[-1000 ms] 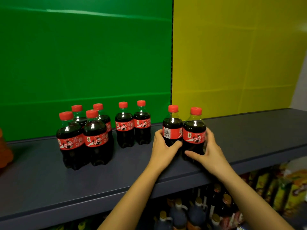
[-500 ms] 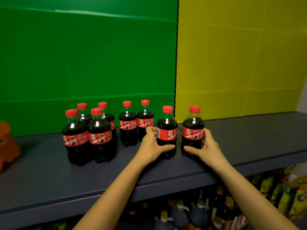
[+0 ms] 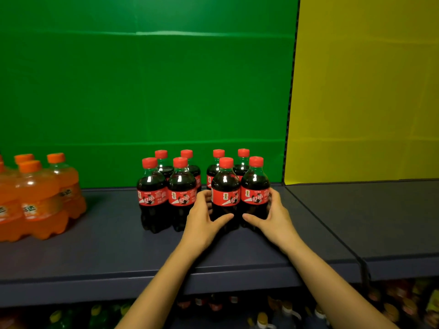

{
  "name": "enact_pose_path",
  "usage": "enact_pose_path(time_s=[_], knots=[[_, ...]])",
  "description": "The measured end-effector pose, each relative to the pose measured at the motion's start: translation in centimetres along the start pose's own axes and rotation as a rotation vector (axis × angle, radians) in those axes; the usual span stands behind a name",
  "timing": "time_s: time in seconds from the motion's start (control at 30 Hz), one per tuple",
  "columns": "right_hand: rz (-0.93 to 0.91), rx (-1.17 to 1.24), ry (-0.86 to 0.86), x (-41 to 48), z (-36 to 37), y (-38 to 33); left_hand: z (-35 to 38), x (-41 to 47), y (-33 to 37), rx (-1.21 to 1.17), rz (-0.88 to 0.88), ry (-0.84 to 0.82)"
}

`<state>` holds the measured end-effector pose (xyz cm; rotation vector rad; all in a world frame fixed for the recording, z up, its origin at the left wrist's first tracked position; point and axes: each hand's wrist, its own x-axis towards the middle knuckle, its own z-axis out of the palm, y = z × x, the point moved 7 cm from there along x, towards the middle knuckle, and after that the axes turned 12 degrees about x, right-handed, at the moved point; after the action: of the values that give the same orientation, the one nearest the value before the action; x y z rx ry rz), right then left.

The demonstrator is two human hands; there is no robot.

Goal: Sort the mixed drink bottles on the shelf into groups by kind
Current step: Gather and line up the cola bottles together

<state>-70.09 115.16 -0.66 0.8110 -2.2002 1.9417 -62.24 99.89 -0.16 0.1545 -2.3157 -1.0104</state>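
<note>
Several small cola bottles with red caps and red labels stand in a tight block on the dark grey shelf point(image 3: 332, 222). My left hand point(image 3: 202, 218) grips the front cola bottle point(image 3: 225, 186) from its left side, thumb across its base. My right hand point(image 3: 273, 216) grips the neighbouring front cola bottle point(image 3: 254, 184) from its right side. Both bottles stand upright and touch each other, right in front of two back cola bottles point(image 3: 242, 160). The left cola cluster point(image 3: 166, 186) stands close beside them. Several orange soda bottles point(image 3: 42, 193) stand grouped at the shelf's left.
A green back panel point(image 3: 142, 91) and a yellow back panel point(image 3: 368, 91) meet behind the shelf. A seam in the shelf point(image 3: 320, 222) runs to the right of my hands. More bottles point(image 3: 266, 317) and packets fill the lower shelf.
Both hands have slid the two front cola bottles to the left, up against the rest of the cola group. The view has shifted left, so the orange bottles show now.
</note>
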Motion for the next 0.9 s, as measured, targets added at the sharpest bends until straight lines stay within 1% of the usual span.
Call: enact_pose_path(time_s=[0.13, 0.33, 0.5, 0.67, 0.9], knots=[[-0.007, 0.005, -0.003, 0.2, 0.6, 0.2, -0.3, -0.5, 0.0, 0.07, 0.006, 0.055], [-0.023, 0.028, -0.006, 0.3, 1.1, 0.4, -0.9, -1.2, 0.8, 0.237, 0.063, 0.156], [-0.032, 0.028, -0.024, 0.4, 1.4, 0.3, -0.8, -1.2, 0.4, 0.329, 0.039, 0.149], [-0.042, 0.021, -0.048, 0.4, 1.6, 0.3, -0.7, -1.2, 0.3, 0.341, 0.021, 0.147], [-0.043, 0.03, -0.07, 0.3, 1.8, 0.1, -0.8, -1.6, 0.9, 0.3, 0.041, 0.178]])
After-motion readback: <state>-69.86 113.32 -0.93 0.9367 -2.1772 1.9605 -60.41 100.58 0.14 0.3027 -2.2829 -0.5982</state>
